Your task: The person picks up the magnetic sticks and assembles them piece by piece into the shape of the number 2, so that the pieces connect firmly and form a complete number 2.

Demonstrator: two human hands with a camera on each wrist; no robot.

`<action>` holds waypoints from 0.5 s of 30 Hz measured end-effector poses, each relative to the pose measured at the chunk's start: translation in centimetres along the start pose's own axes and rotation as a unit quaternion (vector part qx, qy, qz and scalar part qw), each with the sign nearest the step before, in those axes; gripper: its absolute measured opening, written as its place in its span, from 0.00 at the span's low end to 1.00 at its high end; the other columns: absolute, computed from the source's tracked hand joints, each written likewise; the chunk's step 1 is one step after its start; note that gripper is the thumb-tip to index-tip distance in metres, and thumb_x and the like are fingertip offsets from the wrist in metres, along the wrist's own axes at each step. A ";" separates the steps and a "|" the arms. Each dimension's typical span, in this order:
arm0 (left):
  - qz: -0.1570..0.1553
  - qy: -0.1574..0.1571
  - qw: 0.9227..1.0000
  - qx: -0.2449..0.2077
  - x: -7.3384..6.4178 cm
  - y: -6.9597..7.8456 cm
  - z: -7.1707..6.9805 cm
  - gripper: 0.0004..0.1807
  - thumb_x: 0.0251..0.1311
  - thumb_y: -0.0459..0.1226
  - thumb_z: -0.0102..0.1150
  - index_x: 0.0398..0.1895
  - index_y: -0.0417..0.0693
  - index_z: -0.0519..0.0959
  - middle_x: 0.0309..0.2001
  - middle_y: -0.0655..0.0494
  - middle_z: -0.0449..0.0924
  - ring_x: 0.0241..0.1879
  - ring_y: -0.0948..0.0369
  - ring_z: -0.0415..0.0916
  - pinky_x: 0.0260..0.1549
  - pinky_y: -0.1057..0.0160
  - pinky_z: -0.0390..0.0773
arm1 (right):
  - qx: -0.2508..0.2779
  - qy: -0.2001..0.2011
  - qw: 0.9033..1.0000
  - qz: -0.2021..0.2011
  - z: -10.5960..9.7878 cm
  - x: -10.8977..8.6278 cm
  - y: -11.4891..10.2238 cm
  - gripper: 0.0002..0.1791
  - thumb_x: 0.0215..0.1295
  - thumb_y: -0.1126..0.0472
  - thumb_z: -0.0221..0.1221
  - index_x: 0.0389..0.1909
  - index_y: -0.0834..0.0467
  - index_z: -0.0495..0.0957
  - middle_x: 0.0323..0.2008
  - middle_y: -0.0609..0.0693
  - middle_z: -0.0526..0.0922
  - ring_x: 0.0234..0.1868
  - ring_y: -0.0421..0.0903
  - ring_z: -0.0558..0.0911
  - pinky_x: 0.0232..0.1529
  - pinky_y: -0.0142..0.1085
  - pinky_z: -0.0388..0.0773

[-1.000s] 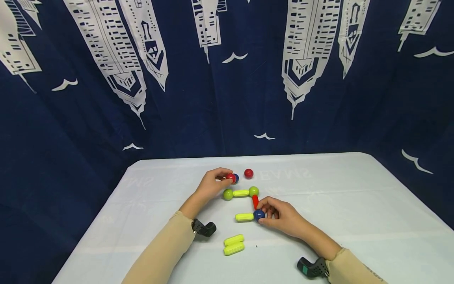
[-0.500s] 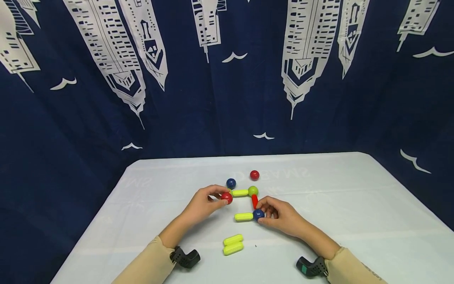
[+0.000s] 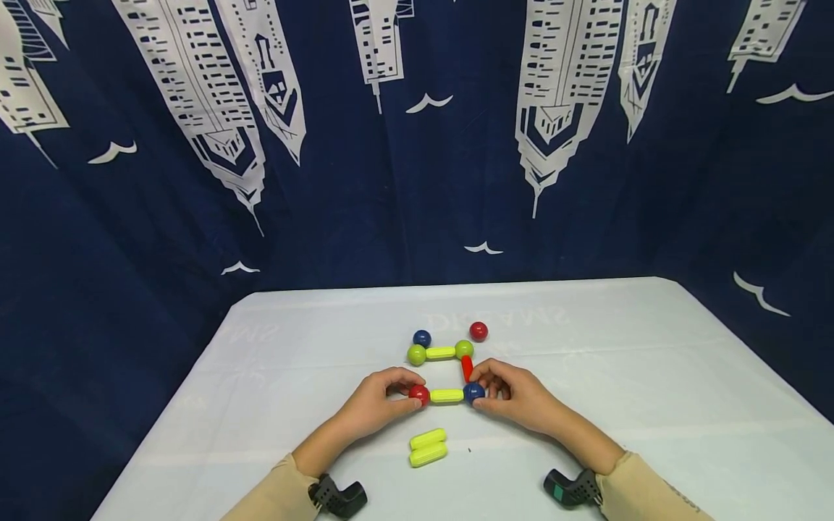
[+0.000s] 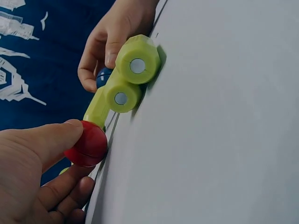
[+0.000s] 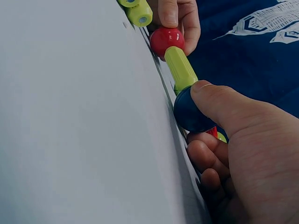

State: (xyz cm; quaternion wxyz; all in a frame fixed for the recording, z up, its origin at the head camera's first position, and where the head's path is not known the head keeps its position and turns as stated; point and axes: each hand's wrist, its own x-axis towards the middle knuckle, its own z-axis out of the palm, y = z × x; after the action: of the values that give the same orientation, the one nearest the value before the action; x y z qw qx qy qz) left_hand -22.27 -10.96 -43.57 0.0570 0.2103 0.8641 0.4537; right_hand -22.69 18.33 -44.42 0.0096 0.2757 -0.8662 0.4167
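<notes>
My left hand (image 3: 380,399) pinches a red ball (image 3: 419,394) between thumb and fingers, right at the left end of a yellow-green rod (image 3: 447,396). At that rod's other end is a blue ball (image 3: 473,393), which my right hand (image 3: 517,394) pinches. From the blue ball a red rod (image 3: 467,367) runs back to a green ball (image 3: 464,349). Another yellow-green rod (image 3: 441,352) joins this to a second green ball (image 3: 416,354) on the left. In the right wrist view the red ball (image 5: 167,42) meets the rod's end.
Two loose yellow-green rods (image 3: 428,448) lie side by side nearer the front, with round metal ends in the left wrist view. A blue ball (image 3: 422,338) sits behind the left green ball, and a red ball (image 3: 478,331) farther right. All rest on a white table (image 3: 619,362).
My left hand has brought the red ball from beside the rear blue ball forward to the front rod's left end. The loose red ball has rolled right; my right hand stays on its blue ball.
</notes>
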 end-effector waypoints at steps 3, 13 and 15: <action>0.000 0.004 1.000 -0.001 0.0 -0.2 0.1 0.14 0.59 0.42 0.69 0.48 0.57 0.83 0.43 0.62 0.85 0.47 0.62 0.78 0.53 0.58 0.77 | 0.000 -0.001 1.000 0.000 0.0 0.0 -0.1 0.18 0.59 0.54 0.71 0.48 0.47 0.77 0.33 0.43 0.78 0.31 0.37 0.75 0.30 0.27 0.74; 0.014 0.010 1.000 -0.008 -0.3 -0.6 0.3 0.14 0.60 0.42 0.69 0.50 0.57 0.83 0.45 0.62 0.84 0.48 0.62 0.79 0.55 0.61 0.78 | 0.002 -0.001 1.000 -0.003 -0.1 -0.1 -0.3 0.18 0.59 0.55 0.71 0.48 0.47 0.77 0.33 0.43 0.78 0.32 0.37 0.75 0.30 0.27 0.74; 0.016 0.010 1.000 -0.006 -0.3 -0.6 0.3 0.15 0.60 0.42 0.69 0.50 0.57 0.83 0.45 0.62 0.84 0.48 0.62 0.79 0.55 0.61 0.78 | 0.003 0.001 1.000 -0.005 -0.1 -0.1 -0.3 0.18 0.59 0.55 0.71 0.48 0.47 0.77 0.33 0.44 0.78 0.31 0.37 0.75 0.30 0.27 0.74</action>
State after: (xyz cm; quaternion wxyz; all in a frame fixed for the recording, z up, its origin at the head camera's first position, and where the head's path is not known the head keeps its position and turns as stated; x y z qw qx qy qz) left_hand -22.06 -11.16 -44.27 0.0420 0.2195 0.8582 0.4621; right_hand -22.45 18.31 -44.15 0.0120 0.2797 -0.8634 0.4196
